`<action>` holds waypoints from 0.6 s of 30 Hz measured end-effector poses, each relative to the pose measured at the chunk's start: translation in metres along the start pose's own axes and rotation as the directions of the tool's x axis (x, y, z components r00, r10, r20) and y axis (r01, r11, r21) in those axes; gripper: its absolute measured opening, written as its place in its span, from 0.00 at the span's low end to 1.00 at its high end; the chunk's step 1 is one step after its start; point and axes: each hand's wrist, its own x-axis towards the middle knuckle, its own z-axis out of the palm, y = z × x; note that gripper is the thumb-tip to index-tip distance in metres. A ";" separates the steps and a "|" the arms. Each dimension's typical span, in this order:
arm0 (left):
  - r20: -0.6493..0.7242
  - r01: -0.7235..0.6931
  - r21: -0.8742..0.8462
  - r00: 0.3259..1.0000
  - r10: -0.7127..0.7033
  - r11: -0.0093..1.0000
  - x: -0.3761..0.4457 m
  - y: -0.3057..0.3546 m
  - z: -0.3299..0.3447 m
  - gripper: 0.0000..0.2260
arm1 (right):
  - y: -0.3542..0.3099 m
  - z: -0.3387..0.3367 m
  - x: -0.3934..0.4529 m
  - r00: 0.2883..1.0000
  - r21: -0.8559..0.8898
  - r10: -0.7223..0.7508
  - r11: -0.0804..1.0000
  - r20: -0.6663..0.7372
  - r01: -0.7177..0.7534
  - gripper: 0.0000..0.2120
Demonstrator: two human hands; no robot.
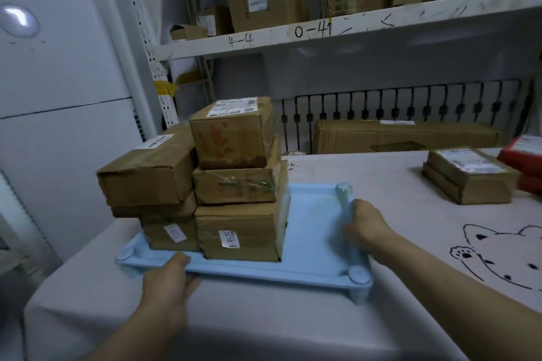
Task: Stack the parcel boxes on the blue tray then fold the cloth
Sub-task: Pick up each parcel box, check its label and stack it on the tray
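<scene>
We see the blue tray (311, 231) on the cloth-covered surface (264, 316), parcel boxes (234, 179) stacked at its left; left hand (167, 278) grips the near rim, right hand (366, 224) grips the right rim.

matt brown cardboard parcel boxes (234, 179), creased, glossy tape in places – smooth pale plastic blue tray (311, 231), lower centre – soft matt cloth (410, 243) with printed cartoon, lower right.
</scene>
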 end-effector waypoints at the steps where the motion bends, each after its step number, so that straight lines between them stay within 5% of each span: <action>1: 0.034 0.024 -0.022 0.999 -0.023 0.999 -0.001 -0.001 0.003 0.15 | -0.001 0.001 -0.003 1.000 0.009 -0.010 1.000 0.019 0.010 0.12; 14: -0.031 -0.001 0.088 1.000 0.004 0.996 0.007 0.019 -0.017 0.12 | -0.018 0.042 -0.004 0.972 0.091 -0.146 0.987 0.184 0.131 0.22; 18: -0.037 -0.022 0.050 0.999 0.023 0.999 0.015 0.022 -0.023 0.11 | -0.020 0.045 0.008 0.974 0.063 -0.183 0.982 0.137 0.176 0.25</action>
